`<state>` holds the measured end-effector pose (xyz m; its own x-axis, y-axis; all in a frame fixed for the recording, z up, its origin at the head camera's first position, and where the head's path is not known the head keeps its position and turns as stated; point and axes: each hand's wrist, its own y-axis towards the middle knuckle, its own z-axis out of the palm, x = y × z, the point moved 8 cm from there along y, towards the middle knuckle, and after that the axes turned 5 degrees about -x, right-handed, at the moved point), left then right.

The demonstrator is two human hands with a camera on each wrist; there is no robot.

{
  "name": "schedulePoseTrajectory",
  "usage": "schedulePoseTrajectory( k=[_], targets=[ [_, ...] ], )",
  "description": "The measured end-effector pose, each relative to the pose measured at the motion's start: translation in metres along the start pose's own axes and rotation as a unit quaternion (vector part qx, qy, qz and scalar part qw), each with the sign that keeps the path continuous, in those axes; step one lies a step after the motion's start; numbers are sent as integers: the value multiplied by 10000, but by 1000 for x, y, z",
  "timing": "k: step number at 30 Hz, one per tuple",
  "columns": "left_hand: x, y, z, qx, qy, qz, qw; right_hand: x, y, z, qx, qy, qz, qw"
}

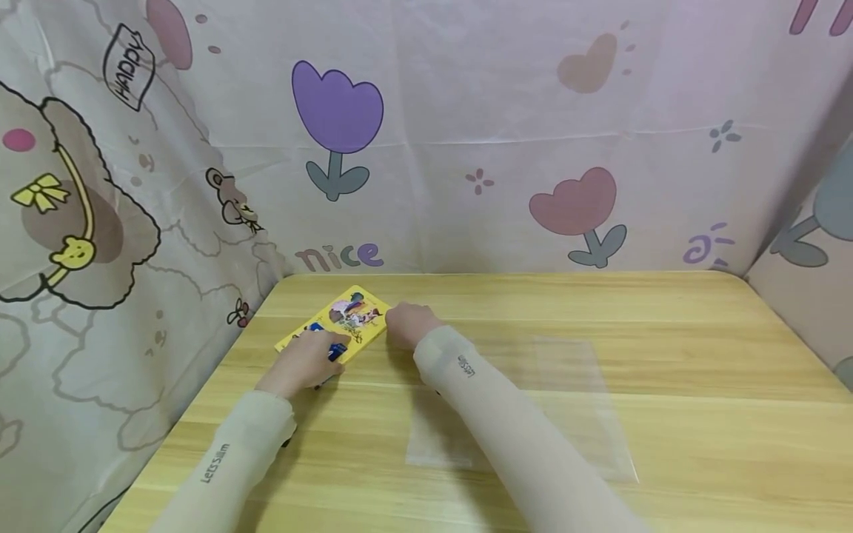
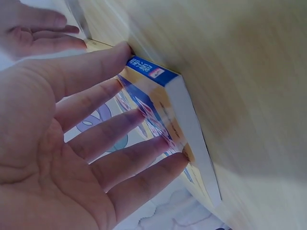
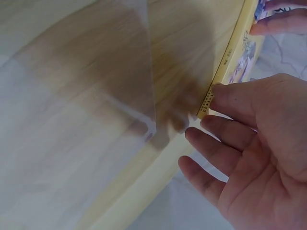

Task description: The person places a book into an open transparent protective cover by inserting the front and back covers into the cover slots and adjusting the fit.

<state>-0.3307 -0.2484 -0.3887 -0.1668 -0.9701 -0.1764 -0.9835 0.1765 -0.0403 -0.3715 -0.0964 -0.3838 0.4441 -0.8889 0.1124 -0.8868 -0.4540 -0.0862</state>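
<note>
A yellow book (image 1: pixel 356 314) with a colourful picture cover lies at an angle on the far left of the table. My left hand (image 1: pixel 303 363) rests on the near-left part of its cover, fingers extended; in the left wrist view its thumb touches the blue end of the spine (image 2: pixel 151 69), and white page edges show. At the book's right corner is my right hand (image 1: pixel 411 324). Its thumb and index finger pinch the yellow corner (image 3: pixel 207 103) in the right wrist view, while the other fingers stay off it.
A clear plastic sheet or bag (image 1: pixel 576 414) lies flat on the wooden table (image 1: pixel 720 444), partly under my right forearm. Printed fabric (image 1: pixel 453 89) hangs behind the table and along its left and right sides.
</note>
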Motion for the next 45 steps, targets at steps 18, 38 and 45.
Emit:
schedulePoseTrajectory(
  k=[18, 38, 45],
  targets=[
    [21, 4, -2, 222, -170, -197, 9994, 13, -5, -4, 34, 110, -254, 9996],
    [33, 10, -9, 267, -440, -155, 9986, 39, -14, -2, 6, -654, -828, 9944],
    [37, 11, -6, 241, -444, -272, 9984, 44, -17, -2, -47, -771, -1073, 9912]
  ],
)
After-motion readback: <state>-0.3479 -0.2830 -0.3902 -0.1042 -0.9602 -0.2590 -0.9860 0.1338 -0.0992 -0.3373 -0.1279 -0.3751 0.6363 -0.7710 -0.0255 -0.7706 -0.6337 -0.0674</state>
